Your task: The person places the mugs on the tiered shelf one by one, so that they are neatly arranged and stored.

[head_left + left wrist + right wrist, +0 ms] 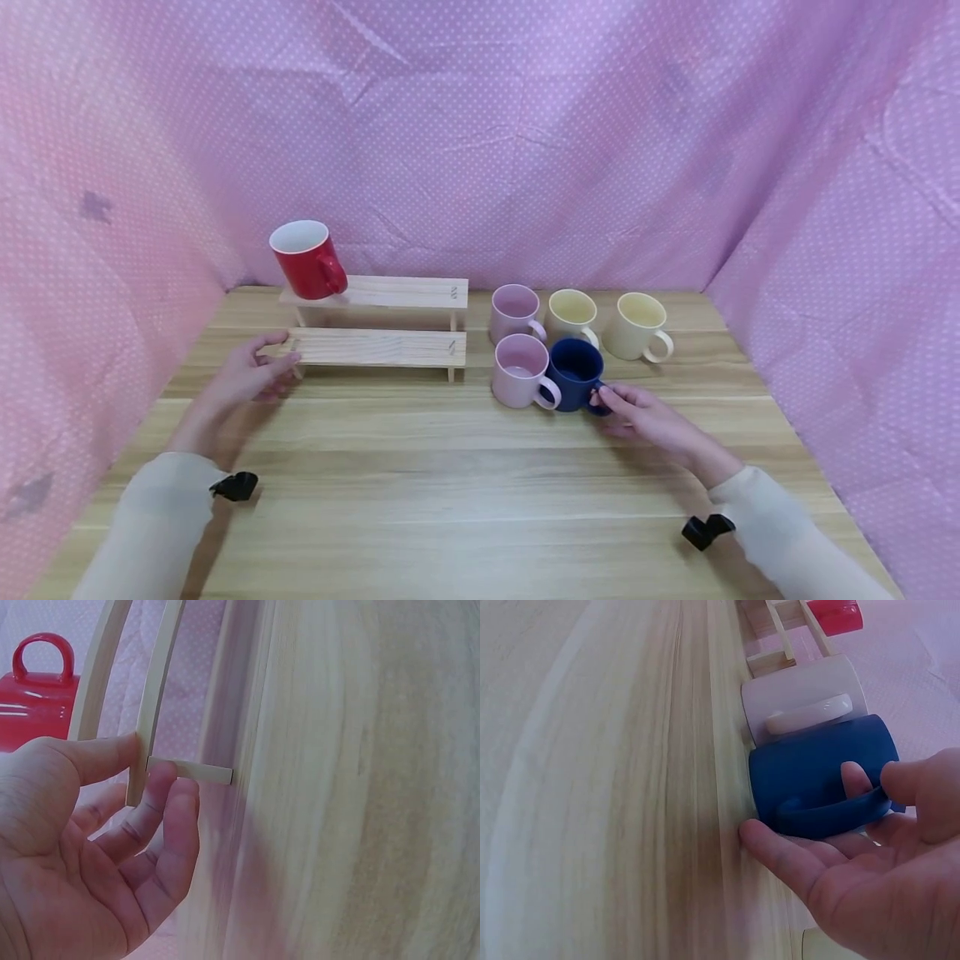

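A two-step wooden rack [382, 346] stands at the back left of the table. My left hand [255, 369] pinches the left end of its lower board between thumb and fingers; the left wrist view shows the thumb [112, 756] on the board's top side. On the upper step sits a red mug [306, 271], white inside. To the right, my right hand [648, 421] holds the handle of a dark blue mug [817, 769], its thumb and a finger at the handle's upper part. The blue mug stands upright on the table, right beside a pink mug [519, 379].
Behind these two stand another pink mug [513, 310] and a pale yellow mug [572, 308]. A second yellow mug [634, 329] is to their right. Pink dotted cloth [510, 150] walls the wooden table [450, 483] at the back and sides.
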Available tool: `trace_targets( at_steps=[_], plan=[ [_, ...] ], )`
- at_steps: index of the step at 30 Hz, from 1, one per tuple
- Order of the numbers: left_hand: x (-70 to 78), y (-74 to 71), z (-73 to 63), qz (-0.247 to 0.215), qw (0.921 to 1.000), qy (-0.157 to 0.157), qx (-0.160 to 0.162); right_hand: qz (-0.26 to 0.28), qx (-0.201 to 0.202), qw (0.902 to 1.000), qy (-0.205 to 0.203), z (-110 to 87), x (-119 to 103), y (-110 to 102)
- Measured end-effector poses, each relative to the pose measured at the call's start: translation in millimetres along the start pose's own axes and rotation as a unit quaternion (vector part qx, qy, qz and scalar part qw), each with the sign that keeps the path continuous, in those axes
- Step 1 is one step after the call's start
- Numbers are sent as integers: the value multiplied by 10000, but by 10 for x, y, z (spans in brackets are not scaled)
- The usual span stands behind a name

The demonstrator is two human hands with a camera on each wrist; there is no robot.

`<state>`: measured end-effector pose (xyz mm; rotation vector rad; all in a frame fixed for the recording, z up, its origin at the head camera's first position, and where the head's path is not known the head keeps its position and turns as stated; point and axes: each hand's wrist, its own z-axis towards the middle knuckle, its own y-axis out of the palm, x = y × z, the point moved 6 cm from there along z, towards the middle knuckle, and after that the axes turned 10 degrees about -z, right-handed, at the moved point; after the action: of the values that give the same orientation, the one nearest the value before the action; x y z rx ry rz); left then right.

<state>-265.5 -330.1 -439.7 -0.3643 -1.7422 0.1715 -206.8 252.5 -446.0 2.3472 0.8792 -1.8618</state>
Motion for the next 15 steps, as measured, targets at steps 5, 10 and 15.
trace_targets(
  at_steps=[5,10,15],
  plan=[
    [-9,-30,14,9,10000,-24,7,97,11,9999,-57,6,14,27],
    [-30,-30,32,-49,10000,-51,12,131,56,9998,-107,1,0,29],
    [-22,-16,41,-77,10000,-19,0,334,125,9993,-125,4,13,39]
  ],
)
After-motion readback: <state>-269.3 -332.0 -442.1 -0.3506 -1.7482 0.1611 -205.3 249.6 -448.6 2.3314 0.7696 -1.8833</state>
